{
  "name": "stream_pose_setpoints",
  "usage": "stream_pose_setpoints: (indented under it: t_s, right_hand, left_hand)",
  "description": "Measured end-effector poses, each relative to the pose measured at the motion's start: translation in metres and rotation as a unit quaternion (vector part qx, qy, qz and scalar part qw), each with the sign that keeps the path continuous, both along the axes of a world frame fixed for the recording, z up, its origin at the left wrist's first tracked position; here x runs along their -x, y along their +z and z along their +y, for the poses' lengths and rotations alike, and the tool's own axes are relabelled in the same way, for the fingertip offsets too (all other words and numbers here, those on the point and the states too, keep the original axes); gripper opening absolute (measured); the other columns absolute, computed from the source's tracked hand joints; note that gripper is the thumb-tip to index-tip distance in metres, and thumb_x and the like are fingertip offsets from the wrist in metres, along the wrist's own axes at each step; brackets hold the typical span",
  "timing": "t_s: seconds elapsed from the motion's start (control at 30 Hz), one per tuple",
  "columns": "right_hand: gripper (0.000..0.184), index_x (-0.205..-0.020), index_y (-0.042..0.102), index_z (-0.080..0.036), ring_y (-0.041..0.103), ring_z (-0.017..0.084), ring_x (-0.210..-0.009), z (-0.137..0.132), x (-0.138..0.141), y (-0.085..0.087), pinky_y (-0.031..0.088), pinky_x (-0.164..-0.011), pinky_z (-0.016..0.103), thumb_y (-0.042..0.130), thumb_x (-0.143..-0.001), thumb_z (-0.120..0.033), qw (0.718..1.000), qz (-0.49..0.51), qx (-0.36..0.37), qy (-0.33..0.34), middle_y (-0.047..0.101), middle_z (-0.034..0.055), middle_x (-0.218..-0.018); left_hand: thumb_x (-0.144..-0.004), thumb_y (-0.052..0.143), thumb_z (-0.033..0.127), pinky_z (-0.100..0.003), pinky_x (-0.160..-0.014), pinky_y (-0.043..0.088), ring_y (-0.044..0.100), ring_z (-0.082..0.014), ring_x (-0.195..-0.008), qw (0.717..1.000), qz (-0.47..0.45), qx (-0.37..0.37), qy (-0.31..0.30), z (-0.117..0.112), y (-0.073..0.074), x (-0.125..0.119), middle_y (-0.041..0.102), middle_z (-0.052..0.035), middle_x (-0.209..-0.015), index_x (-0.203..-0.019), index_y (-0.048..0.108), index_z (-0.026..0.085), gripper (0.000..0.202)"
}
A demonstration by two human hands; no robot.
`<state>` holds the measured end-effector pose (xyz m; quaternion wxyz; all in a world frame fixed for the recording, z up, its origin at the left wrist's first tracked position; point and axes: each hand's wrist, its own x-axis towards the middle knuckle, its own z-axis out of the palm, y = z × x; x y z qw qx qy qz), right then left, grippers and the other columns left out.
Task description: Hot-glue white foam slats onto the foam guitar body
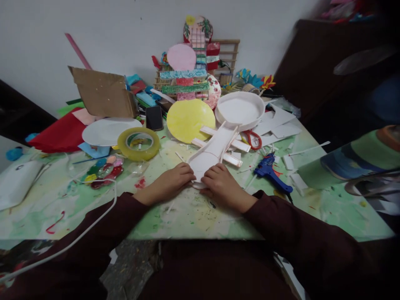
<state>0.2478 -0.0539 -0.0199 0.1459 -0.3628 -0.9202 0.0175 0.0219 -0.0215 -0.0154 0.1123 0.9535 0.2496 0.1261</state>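
A white cardboard model (210, 151) lies on the table in front of me. Its far end is a round, shallow-walled tray (240, 109), joined to a narrower body with flat strips sticking out at both sides. My left hand (175, 180) has its fingers closed at the left edge of the model's near end. On the opposite side of that end, my right hand (223, 186) is closed with bent fingers on the rim. The fingertips partly hide the near edge. To the right of my right hand rests a blue hot glue gun (273, 174).
Left of the model are a roll of yellow tape (124, 146), paint pots (103, 171) and a phone (154, 118). A yellow disc (189, 118) and red-handled scissors (256, 141) lie beyond. A green bottle (346, 160) is at right. A white cord (115, 196) crosses my left sleeve.
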Motion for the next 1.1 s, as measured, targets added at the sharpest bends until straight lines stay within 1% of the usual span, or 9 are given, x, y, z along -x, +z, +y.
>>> stream_pose_setpoints:
  t_s: [0.13,0.23,0.33,0.43,0.57,0.63,0.73,0.97,1.1]
  right_hand:
    - [0.017,-0.084,0.063,-0.015,0.044,0.021,-0.087,-0.009,0.003,-0.010,0.029,-0.082,0.035,0.061,-0.085,-0.032,0.998,0.044,0.004,-0.032,0.061,0.0069,-0.085]
    - [0.020,-0.076,0.062,-0.017,0.043,0.019,-0.082,-0.009,0.003,-0.016,0.028,-0.085,0.035,0.056,-0.090,-0.029,0.998,0.055,-0.012,-0.023,0.060,0.0052,-0.078]
    - [0.023,-0.071,0.061,-0.017,0.043,0.019,-0.080,-0.007,0.002,-0.019,0.027,-0.089,0.036,0.055,-0.090,-0.029,0.998,0.062,-0.024,-0.014,0.059,0.0044,-0.074]
    - [0.024,-0.073,0.062,-0.017,0.043,0.019,-0.080,-0.006,-0.001,-0.016,0.028,-0.090,0.036,0.053,-0.091,-0.031,0.998,0.063,-0.018,0.003,0.059,0.0054,-0.074]
    - [0.019,-0.084,0.063,-0.014,0.042,0.021,-0.082,-0.008,-0.006,-0.010,0.032,-0.088,0.036,0.045,-0.091,-0.016,0.998,0.062,-0.019,0.017,0.058,0.0079,-0.075]
    - [0.023,-0.079,0.063,-0.014,0.042,0.020,-0.080,-0.008,-0.008,-0.009,0.033,-0.085,0.036,0.043,-0.090,-0.012,0.997,0.064,-0.023,0.021,0.058,0.0078,-0.072]
    - [0.027,-0.071,0.061,-0.016,0.042,0.020,-0.077,-0.006,-0.008,-0.012,0.034,-0.083,0.034,0.043,-0.091,-0.011,0.997,0.071,-0.023,0.018,0.057,0.0065,-0.069]
    - [0.024,-0.067,0.060,-0.018,0.043,0.018,-0.076,-0.005,-0.006,-0.012,0.032,-0.086,0.033,0.048,-0.087,-0.012,0.996,0.089,-0.009,0.006,0.057,0.0038,-0.068]
    - [0.020,-0.068,0.060,-0.017,0.043,0.018,-0.077,-0.005,-0.006,-0.008,0.032,-0.080,0.033,0.051,-0.085,-0.012,0.996,0.088,0.014,0.003,0.058,0.0045,-0.070]
  left_hand:
    - [-0.091,0.048,0.028,-0.042,-0.090,0.043,0.048,-0.0234,-0.099,1.000,-0.010,0.012,0.015,-0.010,0.005,-0.011,0.057,-0.0096,-0.095,-0.099,0.059,0.015,0.019]
    - [-0.088,0.053,0.033,-0.042,-0.087,0.044,0.048,-0.0235,-0.095,0.999,-0.030,0.011,0.015,-0.012,0.002,-0.013,0.057,-0.0089,-0.091,-0.092,0.059,0.016,0.018]
    - [-0.090,0.049,0.027,-0.040,-0.086,0.044,0.050,-0.0212,-0.091,0.999,-0.044,0.008,0.010,-0.012,-0.003,-0.014,0.059,-0.0083,-0.088,-0.087,0.060,0.016,0.016]
    - [-0.090,0.050,0.027,-0.038,-0.084,0.044,0.051,-0.0203,-0.090,0.998,-0.059,0.021,0.016,-0.012,-0.004,-0.014,0.060,-0.0084,-0.088,-0.086,0.061,0.016,0.017]
    - [-0.090,0.049,0.026,-0.037,-0.082,0.045,0.052,-0.0200,-0.088,0.997,-0.070,0.032,0.020,-0.010,-0.002,-0.014,0.061,-0.0090,-0.087,-0.088,0.063,0.015,0.018]
    - [-0.090,0.049,0.026,-0.036,-0.080,0.045,0.052,-0.0200,-0.088,0.997,-0.068,0.034,0.017,-0.010,-0.001,-0.014,0.061,-0.0089,-0.087,-0.089,0.064,0.016,0.018]
    - [-0.090,0.049,0.026,-0.037,-0.079,0.045,0.052,-0.0202,-0.088,0.998,-0.057,0.034,0.015,-0.010,-0.001,-0.014,0.060,-0.0086,-0.089,-0.092,0.064,0.017,0.018]
    - [-0.089,0.053,0.029,-0.035,-0.079,0.044,0.051,-0.0201,-0.089,0.998,-0.054,0.034,0.025,-0.013,-0.005,-0.017,0.060,-0.0082,-0.093,-0.088,0.063,0.017,0.015]
    - [-0.091,0.050,0.027,-0.034,-0.079,0.044,0.052,-0.0195,-0.089,0.997,-0.052,0.050,0.030,-0.013,-0.004,-0.019,0.060,-0.0080,-0.092,-0.086,0.062,0.016,0.016]
